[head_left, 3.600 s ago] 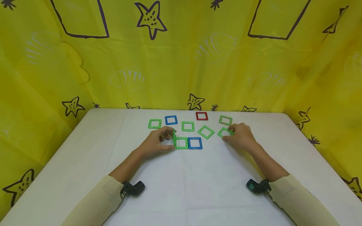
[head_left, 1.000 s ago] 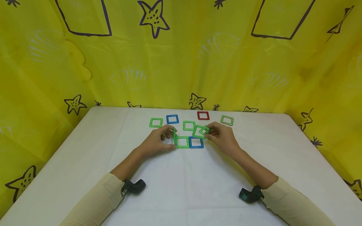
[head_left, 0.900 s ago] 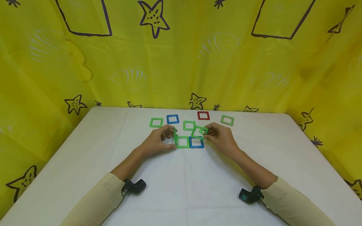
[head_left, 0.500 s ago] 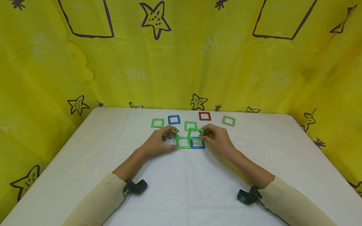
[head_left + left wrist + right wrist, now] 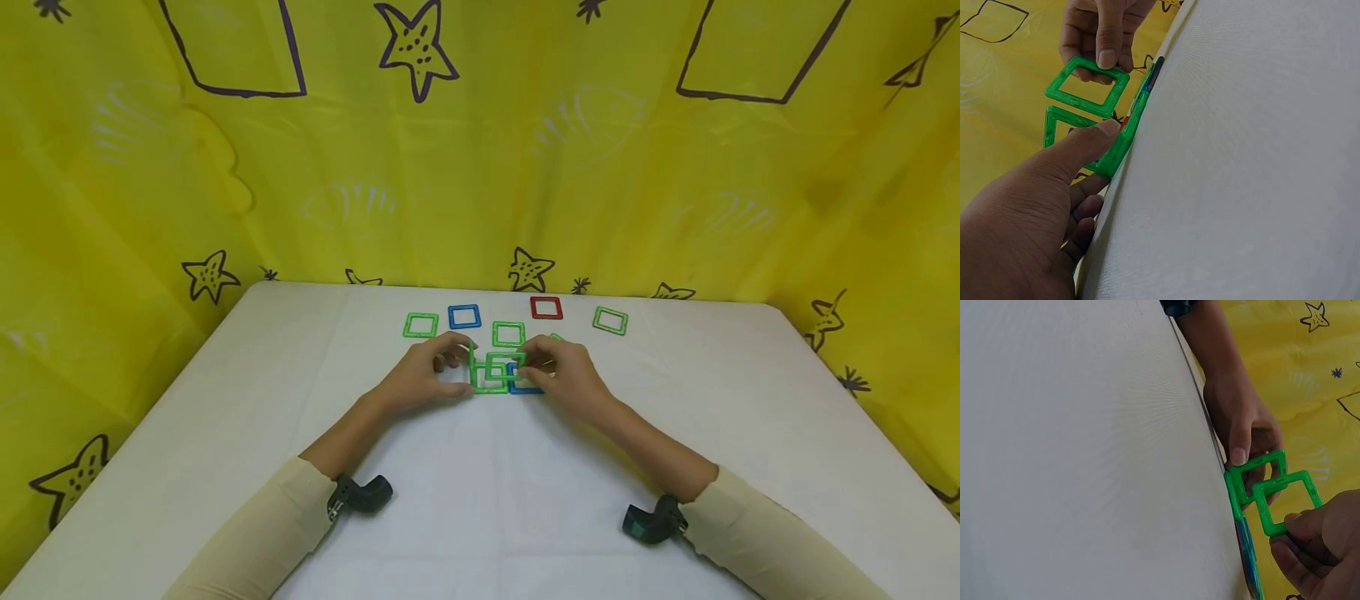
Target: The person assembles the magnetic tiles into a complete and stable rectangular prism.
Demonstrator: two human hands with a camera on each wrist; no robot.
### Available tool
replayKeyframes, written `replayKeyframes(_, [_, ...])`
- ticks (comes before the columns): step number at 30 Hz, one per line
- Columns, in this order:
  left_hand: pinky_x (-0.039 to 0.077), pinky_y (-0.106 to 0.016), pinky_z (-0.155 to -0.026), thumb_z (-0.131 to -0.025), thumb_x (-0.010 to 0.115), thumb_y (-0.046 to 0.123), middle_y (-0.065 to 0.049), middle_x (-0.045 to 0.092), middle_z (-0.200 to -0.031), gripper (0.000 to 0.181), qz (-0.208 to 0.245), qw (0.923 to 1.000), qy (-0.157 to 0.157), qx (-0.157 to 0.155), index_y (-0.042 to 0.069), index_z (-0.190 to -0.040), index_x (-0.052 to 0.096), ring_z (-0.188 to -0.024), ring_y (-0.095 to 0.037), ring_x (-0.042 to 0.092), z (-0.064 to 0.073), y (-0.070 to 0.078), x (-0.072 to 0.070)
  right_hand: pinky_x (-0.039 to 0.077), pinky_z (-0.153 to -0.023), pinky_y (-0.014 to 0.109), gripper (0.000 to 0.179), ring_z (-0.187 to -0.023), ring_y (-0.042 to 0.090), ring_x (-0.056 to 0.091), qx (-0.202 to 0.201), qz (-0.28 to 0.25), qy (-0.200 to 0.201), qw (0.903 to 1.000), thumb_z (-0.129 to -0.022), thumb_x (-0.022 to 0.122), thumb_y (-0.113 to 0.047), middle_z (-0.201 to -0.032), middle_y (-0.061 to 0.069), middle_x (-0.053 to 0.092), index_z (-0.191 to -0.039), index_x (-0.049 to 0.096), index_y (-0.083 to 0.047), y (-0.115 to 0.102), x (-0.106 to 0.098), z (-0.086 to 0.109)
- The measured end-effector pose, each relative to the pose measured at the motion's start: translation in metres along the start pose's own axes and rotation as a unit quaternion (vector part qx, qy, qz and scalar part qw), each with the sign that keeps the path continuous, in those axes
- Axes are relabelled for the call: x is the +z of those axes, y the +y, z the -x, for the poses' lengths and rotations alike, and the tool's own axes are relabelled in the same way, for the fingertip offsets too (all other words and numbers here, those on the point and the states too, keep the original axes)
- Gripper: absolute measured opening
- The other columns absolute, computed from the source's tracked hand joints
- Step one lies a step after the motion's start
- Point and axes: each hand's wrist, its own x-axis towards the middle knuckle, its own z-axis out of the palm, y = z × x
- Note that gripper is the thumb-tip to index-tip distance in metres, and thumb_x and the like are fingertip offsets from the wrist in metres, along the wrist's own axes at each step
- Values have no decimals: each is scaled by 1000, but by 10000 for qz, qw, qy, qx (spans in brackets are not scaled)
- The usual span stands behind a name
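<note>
one held square (image 5: 1079, 102) | right wrist: overlaps upright square (image 5: 1260, 460) | left wrist: apart

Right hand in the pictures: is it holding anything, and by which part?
Yes: the right hand pinches a green square frame by one edge, the edge farthest from the left hand.

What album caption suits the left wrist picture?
Left hand holds one green square frame; right hand pinches a second green frame close by.
</note>
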Motion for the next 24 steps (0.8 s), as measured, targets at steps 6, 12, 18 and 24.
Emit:
replayKeyframes(6, [49, -37, -90, -83, 90, 19, 4, 71, -113, 58, -29, 10000, 20, 59, 12, -134, 63, -101, -18, 59, 0, 0, -1, 60, -83, 37, 20, -90, 22, 70, -39, 31, -114, 9999, -92, 78, 2, -98, 6, 74, -111, 73, 1, -1, 5, -1])
replayKeyframes(12, [49, -37, -90, -84, 90, 18, 4, 70, -113, 58, 14, 10000, -10, 86, 12, -134, 63, -101, -18, 59, -1, -1, -1, 60, -81, 35, 20, -90, 21, 70, -24, 41, -216, 9998, -91, 79, 3, -97, 5, 74, -109, 73, 0, -1, 10, -1])
replayKeyframes(18, [49, -38, -92, -84, 90, 18, 2, 72, -115, 58, 40, 10000, -62, 57, 12, -135, 63, -102, -19, 60, 0, 1, -1, 60, -81, 34, 19, -89, 20, 70, -82, 140, -235, 9996, -90, 80, 2, -97, 4, 75, -108, 74, -1, -2, 13, -1])
replayKeyframes(24, [49, -39, -92, -83, 91, 18, 3, 72, -115, 60, -17, 10000, -61, 74, 12, -135, 63, -103, -19, 59, -1, 1, -1, 60, -81, 35, 19, -88, 20, 70, -51, 155, -204, 9997, -91, 80, 2, -97, 5, 75, -108, 74, -1, -3, 14, -1])
